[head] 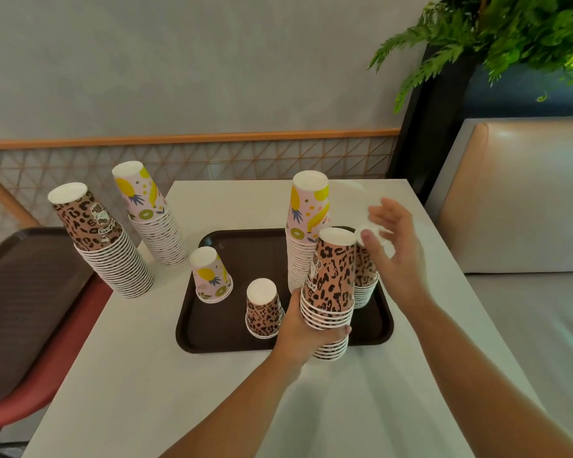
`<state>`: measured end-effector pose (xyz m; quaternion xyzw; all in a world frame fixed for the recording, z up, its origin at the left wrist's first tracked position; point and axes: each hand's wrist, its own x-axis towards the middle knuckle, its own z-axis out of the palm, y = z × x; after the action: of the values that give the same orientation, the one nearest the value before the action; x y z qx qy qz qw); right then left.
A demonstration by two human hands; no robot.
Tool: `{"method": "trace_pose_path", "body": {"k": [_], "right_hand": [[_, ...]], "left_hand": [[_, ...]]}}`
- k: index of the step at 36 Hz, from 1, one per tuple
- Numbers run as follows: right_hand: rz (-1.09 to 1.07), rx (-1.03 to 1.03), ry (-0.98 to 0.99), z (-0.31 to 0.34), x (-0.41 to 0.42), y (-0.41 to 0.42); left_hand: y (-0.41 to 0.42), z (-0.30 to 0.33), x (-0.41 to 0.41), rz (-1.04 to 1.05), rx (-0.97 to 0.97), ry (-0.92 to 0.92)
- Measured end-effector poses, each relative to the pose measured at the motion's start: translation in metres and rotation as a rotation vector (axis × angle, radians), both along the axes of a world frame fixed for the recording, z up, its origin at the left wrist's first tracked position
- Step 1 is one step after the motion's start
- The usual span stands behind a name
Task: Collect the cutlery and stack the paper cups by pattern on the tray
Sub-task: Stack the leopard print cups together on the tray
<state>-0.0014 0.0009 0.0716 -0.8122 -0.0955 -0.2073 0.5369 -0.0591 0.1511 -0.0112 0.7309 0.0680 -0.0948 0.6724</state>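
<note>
Left hand [306, 328] grips a leopard stack [331, 292] over the tray [232, 342]; right hand [396, 249] hovers beside it, fingers spread wide.

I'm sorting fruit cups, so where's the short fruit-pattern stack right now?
In the head view, the short fruit-pattern stack stands upside down at the tray's far-left corner, left of the short leopard stack.

I saw a white table [139, 375] carrying a dark brown tray [242, 259] near its middle. Directly on the tabletop, left of the tray, stood two tall stacks of upturned paper cups: a leopard-print stack [103, 242] nearer the edge and a fruit-print stack [153, 216] just behind it (both appeared to lean left through the wide lens).
</note>
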Motion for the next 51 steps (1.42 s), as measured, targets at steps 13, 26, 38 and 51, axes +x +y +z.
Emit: {"method": "trace_pose_path", "body": {"k": [13,26,38,51], "right_hand": [[0.283,-0.155,0.344,-0.001,-0.014,0.010],[0.074,0.003,0.281,0.015,-0.003,0.007],[-0.269,0.317,0.067,0.043,0.024,-0.019],[-0.238,-0.090,0.050,0.005,0.026,-0.014]], "left_hand": [[-0.003,0.003,0.000,-0.005,-0.040,-0.029],[-0.002,-0.004,0.001,-0.019,0.025,-0.024],[0.005,-0.005,0.002,0.008,0.039,0.020],[0.003,-0.002,0.002,0.028,0.017,-0.001]]}}
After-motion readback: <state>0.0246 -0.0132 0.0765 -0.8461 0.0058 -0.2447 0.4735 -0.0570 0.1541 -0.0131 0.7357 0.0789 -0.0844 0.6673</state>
